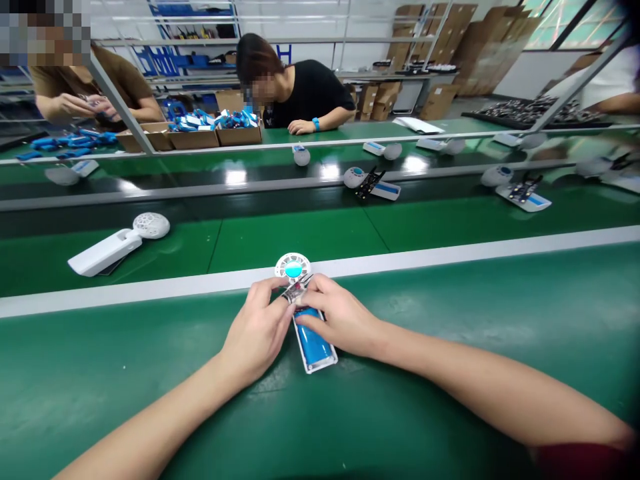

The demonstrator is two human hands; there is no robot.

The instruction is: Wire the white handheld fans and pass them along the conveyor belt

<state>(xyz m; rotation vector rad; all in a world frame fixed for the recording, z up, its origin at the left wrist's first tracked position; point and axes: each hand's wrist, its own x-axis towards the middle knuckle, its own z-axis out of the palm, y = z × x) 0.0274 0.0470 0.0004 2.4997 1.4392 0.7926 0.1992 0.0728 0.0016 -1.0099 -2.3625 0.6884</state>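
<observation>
An opened handheld fan lies on the green bench in front of me. Its round white head [293, 268] with a turquoise centre points away, and a blue battery [314, 339] fills its white handle shell [321, 367]. Over the neck, a small circuit board [297, 289] is tilted up between my fingers. My left hand [257, 327] pinches the board from the left. From the right, the fingers of my right hand [345, 313] close on the same board, with the thumb lying across the upper battery. My fingertips partly hide the board and the neck.
A white fan [107, 250] lies at left beyond the pale bench edge [450, 255]. Opened fans with black parts [370, 183] rest farther back. Behind the metal rail [200, 192], co-workers sit by cartons of blue batteries [240, 133]. A tray of dark parts [540, 110] stands right.
</observation>
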